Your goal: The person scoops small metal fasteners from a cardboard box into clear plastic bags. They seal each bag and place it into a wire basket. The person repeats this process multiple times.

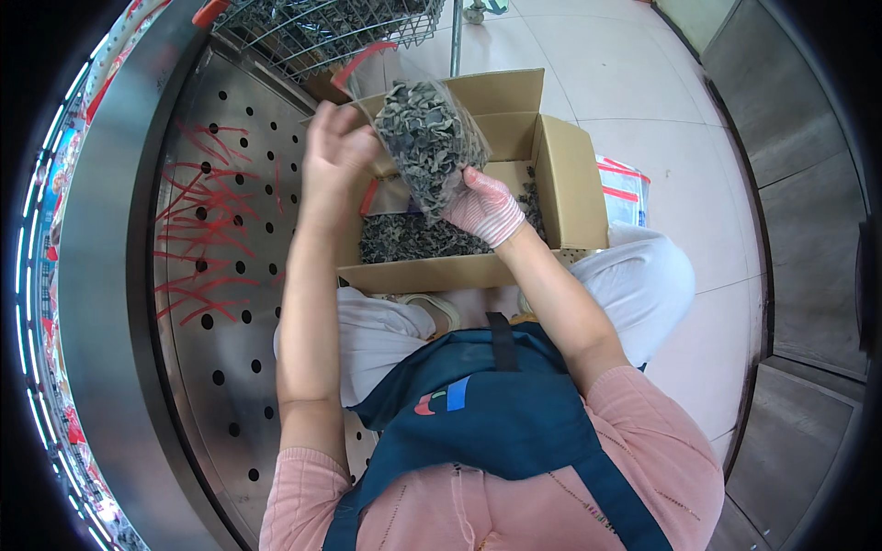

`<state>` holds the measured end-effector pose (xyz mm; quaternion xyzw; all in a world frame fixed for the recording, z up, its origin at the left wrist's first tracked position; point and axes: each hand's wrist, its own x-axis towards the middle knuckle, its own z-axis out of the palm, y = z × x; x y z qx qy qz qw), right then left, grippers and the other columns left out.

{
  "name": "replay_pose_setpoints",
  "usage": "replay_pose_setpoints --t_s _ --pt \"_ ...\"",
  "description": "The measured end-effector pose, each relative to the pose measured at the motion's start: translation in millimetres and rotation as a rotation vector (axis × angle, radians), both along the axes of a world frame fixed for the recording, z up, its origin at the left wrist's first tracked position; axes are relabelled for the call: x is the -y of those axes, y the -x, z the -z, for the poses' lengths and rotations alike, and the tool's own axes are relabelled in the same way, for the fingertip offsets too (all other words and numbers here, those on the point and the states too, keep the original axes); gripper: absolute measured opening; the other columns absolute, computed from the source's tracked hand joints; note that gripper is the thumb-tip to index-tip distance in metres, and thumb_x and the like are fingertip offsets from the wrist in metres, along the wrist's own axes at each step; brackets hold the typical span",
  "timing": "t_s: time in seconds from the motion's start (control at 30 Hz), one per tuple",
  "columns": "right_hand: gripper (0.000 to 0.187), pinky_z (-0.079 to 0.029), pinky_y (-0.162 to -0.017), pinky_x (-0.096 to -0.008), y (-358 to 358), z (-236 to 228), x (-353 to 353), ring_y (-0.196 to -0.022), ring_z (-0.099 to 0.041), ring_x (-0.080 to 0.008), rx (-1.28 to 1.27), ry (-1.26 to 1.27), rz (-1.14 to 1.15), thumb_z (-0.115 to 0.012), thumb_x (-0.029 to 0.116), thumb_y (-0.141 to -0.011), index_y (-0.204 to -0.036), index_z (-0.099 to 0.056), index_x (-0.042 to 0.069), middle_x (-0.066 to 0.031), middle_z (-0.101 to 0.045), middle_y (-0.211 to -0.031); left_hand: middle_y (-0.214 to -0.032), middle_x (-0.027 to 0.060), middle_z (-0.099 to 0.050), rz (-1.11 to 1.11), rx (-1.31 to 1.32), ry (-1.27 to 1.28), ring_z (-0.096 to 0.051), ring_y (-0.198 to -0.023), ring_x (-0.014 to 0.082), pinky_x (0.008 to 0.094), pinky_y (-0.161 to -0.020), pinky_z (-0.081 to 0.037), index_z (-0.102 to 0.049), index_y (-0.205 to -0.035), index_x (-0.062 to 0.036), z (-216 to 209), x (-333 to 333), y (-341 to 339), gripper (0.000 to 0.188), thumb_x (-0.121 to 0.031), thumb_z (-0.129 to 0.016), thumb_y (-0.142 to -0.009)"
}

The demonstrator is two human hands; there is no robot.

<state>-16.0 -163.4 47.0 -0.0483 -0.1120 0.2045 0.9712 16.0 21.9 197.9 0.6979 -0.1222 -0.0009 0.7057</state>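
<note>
no words or numbers can be read here: the dark teal apron [514, 418] carries a small emblem [450, 396] of red, green and blue shapes, and any print on the colourful display [73, 427] along the left edge is too blurred to make out.

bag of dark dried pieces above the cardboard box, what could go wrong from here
The bag is tilted; if its upper end is open, which I can't tell, pieces might spill, perhaps past the box.

The right hand holds the bag near its lower end, while the left hand is blurred near the top; if only one grips, the bag could slip.
</note>
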Motion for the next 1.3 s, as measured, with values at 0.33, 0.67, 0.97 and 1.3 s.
replay_pose_setpoints --t_s 0.33,0.67,0.97,1.3 --pt "0.074 -0.037 -0.113 -0.0475 18 -29 -12 -0.131 -0.048 -0.0287 0.063 0.215 0.105 -0.079 0.014 -0.079 -0.144 -0.043 0.011 -0.0088 -0.052 -0.141 -0.111 0.0106 -0.065 -0.053 -0.033 0.106 -0.064 -0.103 0.0183 0.0343 -0.094 -0.051 -0.049 -0.127 0.0007 24 50 32 0.072 -0.007 -0.088 -0.067" --pt "0.091 -0.044 -0.103 -0.0379 12 -11 47 -0.124 -0.052 -0.0253 0.193 1.082 0.195 -0.085 0.018 -0.072 -0.146 -0.037 -0.001 -0.0151 -0.053 -0.137 -0.112 0.0088 -0.068 0.019 -0.19 0.114 -0.065 -0.1 0.0163 0.033 -0.091 -0.052 -0.058 -0.118 -0.0006 60 11 30 0.063 -0.004 -0.089 -0.064" --pt "0.072 -0.05 -0.097 -0.0331 25 8 33 -0.107 -0.061 -0.015 0.193 1.344 0.092 -0.087 0.008 -0.068 -0.132 -0.055 0.003 -0.0049 -0.066 -0.117 -0.118 0.0087 -0.065 0.163 -0.247 0.114 -0.063 -0.106 0.016 0.033 -0.097 -0.05 -0.051 -0.131 0.0016 132 15 43 0.081 -0.005 -0.092 -0.061" --pt "0.08 -0.044 -0.105 -0.0348 32 21 34 -0.118 -0.057 -0.0185 0.068 0.955 0.012 -0.082 0.002 -0.07 -0.141 -0.046 0.004 -0.0064 -0.061 -0.128 -0.121 0.0087 -0.064 0.267 -0.184 0.122 -0.062 -0.11 0.0164 0.0332 -0.098 -0.05 -0.049 -0.137 -0.0025 144 10 40 0.084 -0.005 -0.09 -0.064"
